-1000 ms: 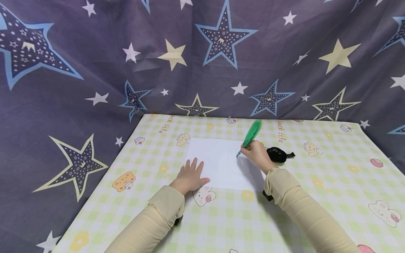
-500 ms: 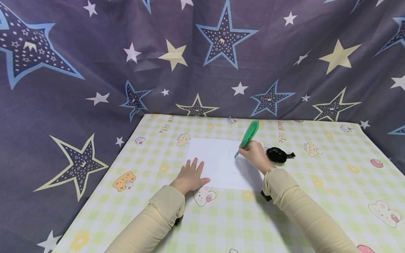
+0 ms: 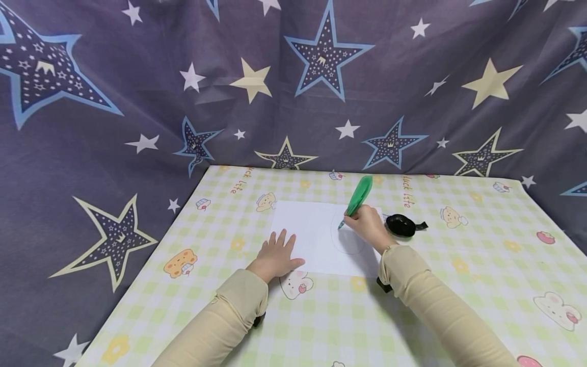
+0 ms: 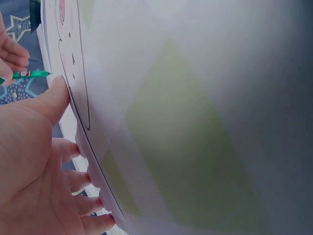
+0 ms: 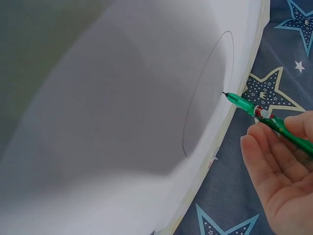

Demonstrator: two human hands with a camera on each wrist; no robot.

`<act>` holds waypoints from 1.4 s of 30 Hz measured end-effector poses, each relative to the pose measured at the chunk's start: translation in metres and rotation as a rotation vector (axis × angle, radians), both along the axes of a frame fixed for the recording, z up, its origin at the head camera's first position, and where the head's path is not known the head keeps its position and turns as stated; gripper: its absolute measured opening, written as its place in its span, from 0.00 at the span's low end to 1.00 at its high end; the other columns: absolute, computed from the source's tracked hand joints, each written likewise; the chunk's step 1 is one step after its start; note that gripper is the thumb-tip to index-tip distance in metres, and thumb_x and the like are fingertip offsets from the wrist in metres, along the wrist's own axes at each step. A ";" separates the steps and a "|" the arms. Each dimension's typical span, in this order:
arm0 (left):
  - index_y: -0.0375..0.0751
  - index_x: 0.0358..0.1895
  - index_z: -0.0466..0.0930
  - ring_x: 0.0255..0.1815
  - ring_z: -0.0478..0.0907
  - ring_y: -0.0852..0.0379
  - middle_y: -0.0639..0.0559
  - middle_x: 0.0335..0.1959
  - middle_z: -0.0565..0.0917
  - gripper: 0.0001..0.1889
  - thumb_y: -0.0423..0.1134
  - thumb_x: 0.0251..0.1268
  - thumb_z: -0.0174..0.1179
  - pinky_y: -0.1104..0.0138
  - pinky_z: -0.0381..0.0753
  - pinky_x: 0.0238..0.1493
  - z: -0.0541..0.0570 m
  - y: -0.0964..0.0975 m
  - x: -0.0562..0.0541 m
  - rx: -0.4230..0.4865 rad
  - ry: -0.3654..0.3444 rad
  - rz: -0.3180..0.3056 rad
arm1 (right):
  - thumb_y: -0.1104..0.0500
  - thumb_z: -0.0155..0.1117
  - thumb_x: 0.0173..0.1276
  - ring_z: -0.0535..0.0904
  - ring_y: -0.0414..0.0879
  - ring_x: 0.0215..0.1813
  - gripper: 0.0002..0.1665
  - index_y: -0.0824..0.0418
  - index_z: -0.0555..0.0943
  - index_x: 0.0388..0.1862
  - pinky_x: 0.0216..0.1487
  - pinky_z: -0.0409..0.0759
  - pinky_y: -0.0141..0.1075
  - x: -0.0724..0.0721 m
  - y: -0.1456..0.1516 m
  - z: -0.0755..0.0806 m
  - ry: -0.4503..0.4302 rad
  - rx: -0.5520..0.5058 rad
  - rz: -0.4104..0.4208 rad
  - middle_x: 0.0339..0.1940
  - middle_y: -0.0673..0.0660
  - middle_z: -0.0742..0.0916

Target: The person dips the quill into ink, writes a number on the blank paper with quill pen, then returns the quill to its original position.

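The left hand (image 3: 275, 259) has no grip on anything: its fingers lie flat and spread on the near left corner of the white sheet of paper (image 3: 304, 235), pinning it to the bench (image 3: 481, 265). To the right, the right hand (image 3: 367, 227) pinches a green pen (image 3: 356, 200), tip on the paper along a thin oval outline (image 3: 345, 235). To my eye, a clean line needs that flat hand pressing steadily and the pen moving slowly with light, even pressure. Further right, a black cap-like thing (image 3: 401, 225) lies on the checked cloth.
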State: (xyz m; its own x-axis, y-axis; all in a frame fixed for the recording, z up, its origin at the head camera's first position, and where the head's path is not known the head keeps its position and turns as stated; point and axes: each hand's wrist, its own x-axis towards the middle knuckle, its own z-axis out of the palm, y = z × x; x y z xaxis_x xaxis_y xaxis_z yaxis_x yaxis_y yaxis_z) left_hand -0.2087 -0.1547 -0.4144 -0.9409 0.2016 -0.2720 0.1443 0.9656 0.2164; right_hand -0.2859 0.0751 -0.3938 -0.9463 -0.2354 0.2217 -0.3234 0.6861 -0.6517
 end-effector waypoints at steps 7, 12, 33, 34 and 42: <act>0.38 0.72 0.51 0.70 0.40 0.36 0.36 0.72 0.47 0.37 0.58 0.67 0.45 0.47 0.45 0.66 0.001 0.000 0.000 0.000 0.000 -0.006 | 0.66 0.62 0.58 0.75 0.43 0.21 0.05 0.68 0.83 0.30 0.28 0.76 0.36 0.001 -0.003 -0.001 0.003 0.002 0.009 0.20 0.55 0.85; 0.38 0.72 0.50 0.70 0.40 0.36 0.36 0.72 0.46 0.37 0.58 0.68 0.45 0.47 0.45 0.66 0.002 0.000 0.001 0.002 -0.005 -0.005 | 0.66 0.62 0.58 0.75 0.43 0.22 0.05 0.68 0.83 0.29 0.28 0.76 0.37 0.002 -0.005 0.000 0.007 0.005 0.006 0.20 0.55 0.84; 0.38 0.71 0.52 0.70 0.41 0.36 0.36 0.71 0.47 0.36 0.57 0.68 0.46 0.47 0.46 0.66 0.002 0.001 0.001 0.011 0.000 -0.010 | 0.66 0.61 0.59 0.75 0.42 0.21 0.05 0.67 0.83 0.30 0.25 0.74 0.35 0.004 -0.010 0.001 -0.040 0.006 0.007 0.20 0.55 0.85; 0.38 0.71 0.52 0.70 0.41 0.36 0.36 0.71 0.47 0.36 0.57 0.68 0.46 0.47 0.46 0.66 0.002 0.001 0.001 0.011 0.000 -0.011 | 0.66 0.61 0.59 0.75 0.42 0.21 0.05 0.67 0.83 0.29 0.26 0.75 0.35 0.004 -0.010 0.001 -0.040 0.006 0.007 0.20 0.55 0.85; 0.37 0.71 0.52 0.70 0.41 0.36 0.36 0.71 0.47 0.36 0.56 0.68 0.46 0.47 0.46 0.66 0.003 0.001 0.002 0.019 -0.003 -0.004 | 0.66 0.61 0.60 0.73 0.41 0.19 0.05 0.67 0.83 0.29 0.22 0.71 0.33 0.005 -0.010 0.001 -0.046 0.006 0.014 0.19 0.54 0.84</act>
